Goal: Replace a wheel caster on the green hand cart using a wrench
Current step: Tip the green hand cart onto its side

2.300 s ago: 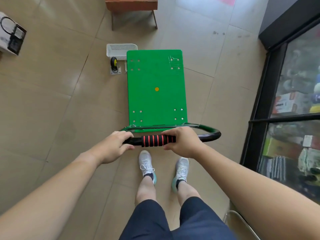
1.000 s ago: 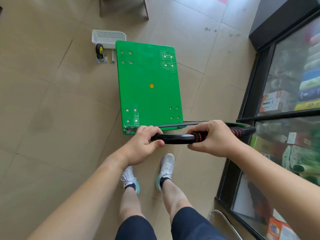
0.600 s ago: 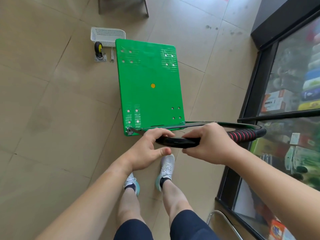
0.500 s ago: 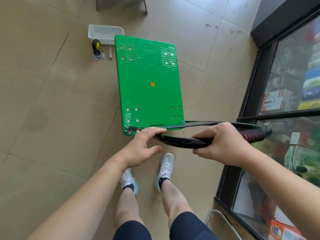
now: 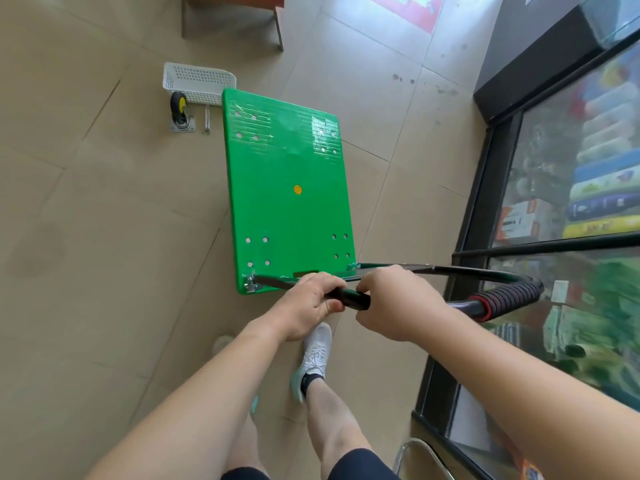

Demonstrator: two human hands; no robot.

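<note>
Green hand cart [image 5: 287, 188]: lies flat on the tiled floor [image 5: 104, 237], with 4 bolt holes at each corner and a yellow disc mid-deck.
Handle [image 5: 509, 299]: black tube loop at the deck's near edge, reaching out to the right; its red-and-black ribbed sleeve sits beyond the right hand.
Left hand [image 5: 304, 306]: fingers curled over the tube, clamped on it.
Right hand [image 5: 391, 303]: wrapped round the tube, just beside the left.
Caster [image 5: 179, 110]: black wheel with a yellow hub, standing on its plate near the deck's far-left corner.
Wrench [image 5: 207, 119]: on the floor between caster and deck.
White basket [image 5: 197, 81]: just behind both.
</note>
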